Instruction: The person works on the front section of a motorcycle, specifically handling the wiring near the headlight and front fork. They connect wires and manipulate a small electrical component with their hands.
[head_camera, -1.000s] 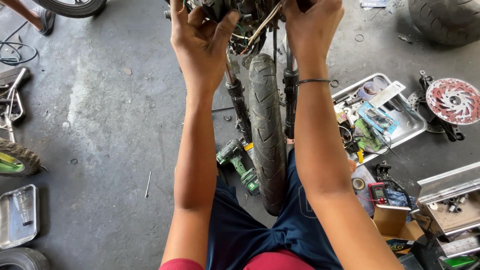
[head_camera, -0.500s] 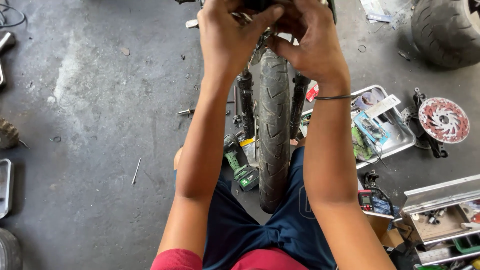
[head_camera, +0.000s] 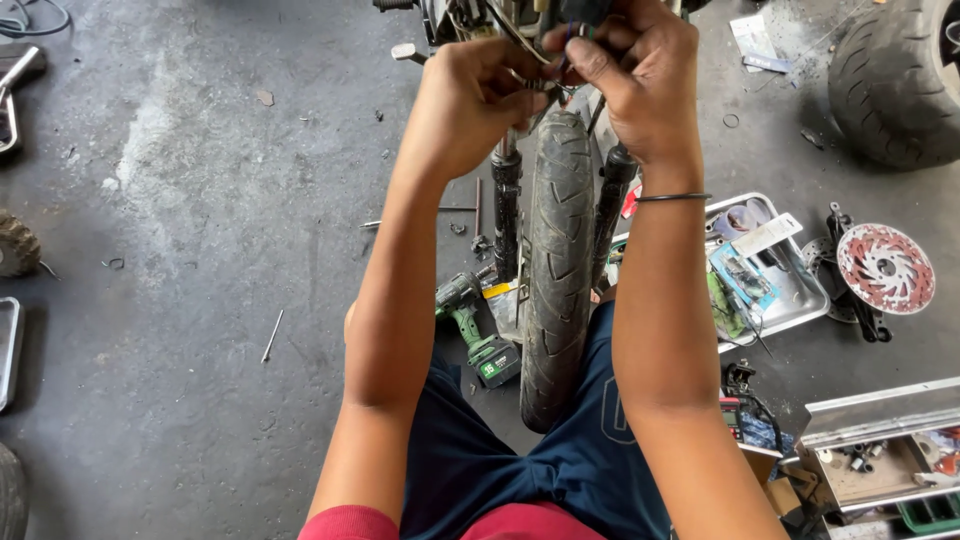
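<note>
Your hands are now sitting lower in view than a moment ago. Your left hand (head_camera: 478, 105) and right hand (head_camera: 635, 75) are pinching together on the wiring bundle (head_camera: 548, 75) above the front tyre (head_camera: 555, 260); tugging too hard is risking a torn wire.

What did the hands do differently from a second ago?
The left hand and right hand came together from flat and apart, and now pinch the wires above the front tyre. The green drill and metal tray lie where they were.
</note>
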